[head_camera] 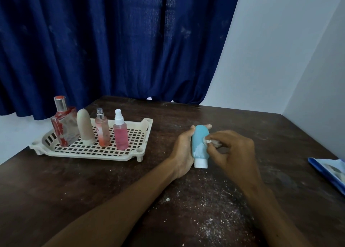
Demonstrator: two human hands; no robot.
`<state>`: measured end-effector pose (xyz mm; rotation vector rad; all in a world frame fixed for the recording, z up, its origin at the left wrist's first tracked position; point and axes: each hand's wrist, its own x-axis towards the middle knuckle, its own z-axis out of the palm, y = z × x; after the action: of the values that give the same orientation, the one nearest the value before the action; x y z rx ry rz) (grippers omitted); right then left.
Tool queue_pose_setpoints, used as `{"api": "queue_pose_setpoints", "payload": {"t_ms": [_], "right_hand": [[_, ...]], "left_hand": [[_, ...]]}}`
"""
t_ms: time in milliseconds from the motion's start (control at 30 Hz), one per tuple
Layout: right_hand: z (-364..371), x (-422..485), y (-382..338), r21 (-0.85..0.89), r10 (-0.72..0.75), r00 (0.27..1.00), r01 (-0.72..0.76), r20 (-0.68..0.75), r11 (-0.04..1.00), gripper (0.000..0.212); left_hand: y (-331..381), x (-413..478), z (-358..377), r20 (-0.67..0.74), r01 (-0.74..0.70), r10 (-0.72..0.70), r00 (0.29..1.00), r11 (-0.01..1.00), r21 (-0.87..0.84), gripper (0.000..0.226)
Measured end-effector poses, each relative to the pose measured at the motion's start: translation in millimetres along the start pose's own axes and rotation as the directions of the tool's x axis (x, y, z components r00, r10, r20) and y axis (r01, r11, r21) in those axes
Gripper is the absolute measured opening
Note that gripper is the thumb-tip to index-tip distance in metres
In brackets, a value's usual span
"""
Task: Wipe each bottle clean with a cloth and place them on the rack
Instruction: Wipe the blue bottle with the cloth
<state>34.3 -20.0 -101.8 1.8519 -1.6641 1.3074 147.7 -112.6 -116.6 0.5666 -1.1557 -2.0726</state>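
Pale blue plastic: a small blue bottle (200,140) with a white cap (201,162) is held just above the middle of a dark wooden table (93,190), cap end towards the viewer. The left hand (182,153) is wrapped round it from the left, fingers curled behind, their tips showing at the far end. The right hand (231,153) pinches a small white cloth (211,141) against the bottle's right side. A white smear covers the lower part of the bottle near the cap.

White crumbs (205,218) are scattered on the table nearer the viewer. To the far left sits a cream plastic rack (147,123) with four bottles standing in it: a square glass bottle (65,127) with red marks, a beige tube (85,125), a slim pink spray bottle (102,131) and a pink bottle with a white nozzle (121,134). Behind hangs a dark blue curtain (112,41).

Risks, as a judgement: the cloth is tiny, so it may spread the smear rather than lift it, and pressing from one side could twist the smooth bottle out of the grip.

The bottle's back is hidden by the left hand, most of the cloth by the right fingers. Whether the cap touches the table is unclear. A blue packet (330,172) is cut off at the right edge.
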Motion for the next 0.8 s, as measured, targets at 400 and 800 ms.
{"api": "queue_pose_setpoints", "payload": {"t_ms": [400, 800], "right_hand": [[0.3, 0.1, -0.7, -0.006, 0.036, 0.999, -0.037, -0.016, 0.999, 0.019], [-0.6, 0.1, -1.5, 0.008, 0.026, 1.000, -0.026, 0.009, 1.000, 0.022]], "left_hand": [[3.5, -0.7, 0.0, -0.007, 0.017, -0.017, 1.000, 0.998, -0.056, 0.056], [10.6, -4.1, -1.0, 0.026, 0.062, -0.057, 0.998, 0.974, -0.219, 0.053]]}}
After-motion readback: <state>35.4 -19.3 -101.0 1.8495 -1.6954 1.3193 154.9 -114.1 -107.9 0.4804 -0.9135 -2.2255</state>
